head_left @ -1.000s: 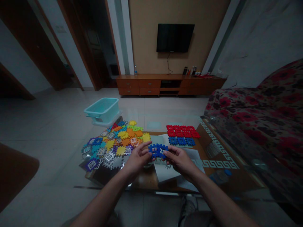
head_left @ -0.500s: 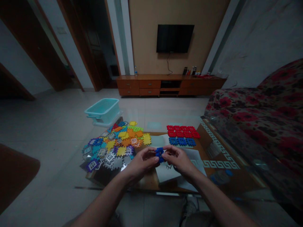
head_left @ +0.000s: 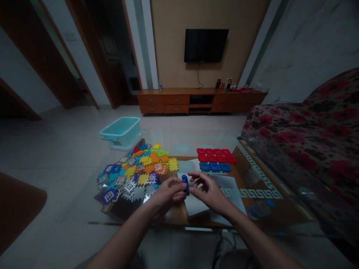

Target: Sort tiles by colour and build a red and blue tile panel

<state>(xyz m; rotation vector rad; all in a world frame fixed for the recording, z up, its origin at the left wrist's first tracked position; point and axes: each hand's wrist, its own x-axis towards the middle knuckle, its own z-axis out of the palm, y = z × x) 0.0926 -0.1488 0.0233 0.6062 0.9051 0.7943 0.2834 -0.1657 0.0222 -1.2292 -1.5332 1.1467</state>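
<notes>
A small blue interlocking block [head_left: 185, 184], turned partly edge-on, is pinched between the thumb and fingers of my left hand [head_left: 171, 191]. Just to its right, my right hand [head_left: 206, 189] has its thumb and fingers parted around nothing, the tips close to the block. Ahead of my hands, rows of red blocks [head_left: 215, 155] and a row of blue blocks [head_left: 215, 167] lie on the glass table. A loose heap of coloured interlocking tiles [head_left: 146, 160] spreads to the left; several have white window frames in them.
White papers [head_left: 196, 204] lie beneath my hands. A bottle with a blue cap [head_left: 261, 209] is at the right. On the left beyond the heap stands a turquoise tub [head_left: 120, 130]. A flowered sofa [head_left: 303, 127] borders the right side.
The blue block has turned from facing me to nearly edge-on and shifted slightly left in my left hand. My right hand's fingers have come off it and spread.
</notes>
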